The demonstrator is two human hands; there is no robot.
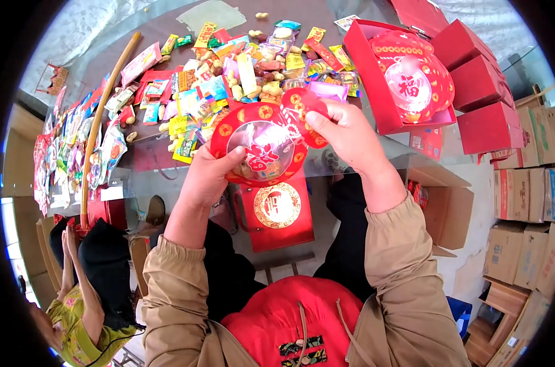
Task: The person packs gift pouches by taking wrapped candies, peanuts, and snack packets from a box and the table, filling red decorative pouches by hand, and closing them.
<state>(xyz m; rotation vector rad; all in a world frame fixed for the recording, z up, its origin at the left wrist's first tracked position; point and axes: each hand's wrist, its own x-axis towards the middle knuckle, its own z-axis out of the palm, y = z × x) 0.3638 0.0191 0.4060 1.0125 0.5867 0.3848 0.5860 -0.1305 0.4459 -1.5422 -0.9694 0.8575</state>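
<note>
My left hand grips the lower left edge of a red gourd-shaped candy bag, thumb on its face. The bag has gold coin prints and a round clear window with a red character. Its small upper lobe is pinched by my right hand. Whether anything is inside cannot be made out through the window. Just beyond my hands lies a pile of wrapped sweets and peanuts. A red gift box with a gold round emblem is below the bag, near my knees.
An open red box at right holds a stack of similar bags. More red boxes stand beside it. A wooden stick lies across the left, near packaged sweets. Another person sits at lower left. Cartons fill the right.
</note>
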